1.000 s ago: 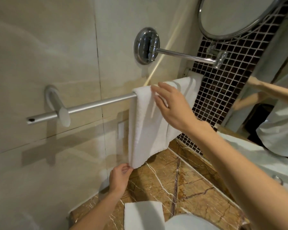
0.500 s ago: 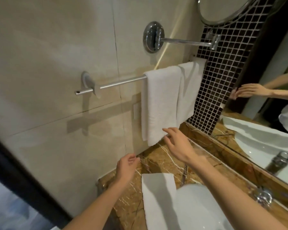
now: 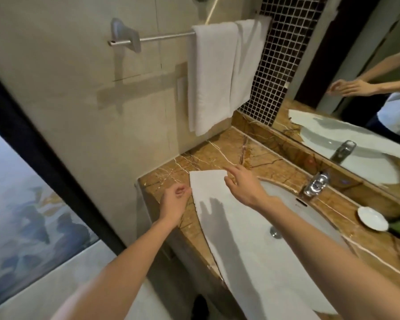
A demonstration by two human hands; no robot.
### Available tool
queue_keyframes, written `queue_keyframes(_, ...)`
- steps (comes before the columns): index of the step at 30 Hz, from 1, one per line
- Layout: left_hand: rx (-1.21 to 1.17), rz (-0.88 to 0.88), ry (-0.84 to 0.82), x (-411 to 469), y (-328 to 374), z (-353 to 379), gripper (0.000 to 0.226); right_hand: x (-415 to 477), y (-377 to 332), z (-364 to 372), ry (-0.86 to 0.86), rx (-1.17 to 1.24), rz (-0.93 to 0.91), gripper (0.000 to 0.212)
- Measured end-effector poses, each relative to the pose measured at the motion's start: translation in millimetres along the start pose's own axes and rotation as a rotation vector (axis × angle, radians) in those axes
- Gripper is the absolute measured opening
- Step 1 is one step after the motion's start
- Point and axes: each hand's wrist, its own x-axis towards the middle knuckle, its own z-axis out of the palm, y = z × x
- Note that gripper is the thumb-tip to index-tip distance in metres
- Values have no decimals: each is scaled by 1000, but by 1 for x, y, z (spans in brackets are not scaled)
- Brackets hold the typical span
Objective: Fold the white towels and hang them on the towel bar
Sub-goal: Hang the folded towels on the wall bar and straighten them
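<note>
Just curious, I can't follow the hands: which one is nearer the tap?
Right. The right hand is over the flat towel, left of the tap; the left hand is farther away, beyond that towel's left edge.

Warm overhead light, motion blur, wide-angle bending.

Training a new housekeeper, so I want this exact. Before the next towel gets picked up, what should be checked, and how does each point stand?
1. Flat towel spread over counter and sink, unfolded: ok.
2. Left hand at its left edge, gripping nothing: ok.
3. Right hand open over its far corner: ok.
4. Towel bar has bare length at left: ok.
5. Hung towels draped on the bar: ok.
6. Flat towel dry: cannot tell.
</note>
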Motion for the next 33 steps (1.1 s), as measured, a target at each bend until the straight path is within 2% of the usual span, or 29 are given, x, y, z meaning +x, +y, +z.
queue_keyframes(7, 110, -59, -184, -62, -3, 11, 32, -73, 43, 8, -165, -17, 235, 45)
queue_keyframes(11, 158, -145, -255, -93, -9, 31, 26, -106, 79, 19, -286, 12, 337, 45)
queue_keyframes(15, 182, -256, -311, -122, -17, 61, 50, -134, 107, 35, -412, 116, 462, 50)
queue_keyframes(20, 156, -332, -244, -151, -23, 99, 54, -148, 130, 54, -535, 217, 487, 50)
queue_keyframes(26, 223, -377, -104, -170, -27, 119, 52, -141, 141, 71, -600, 278, 422, 43)
queue_keyframes(33, 182, -400, 36, -181, -37, 119, 31, -130, 132, 96, -661, 408, 482, 57)
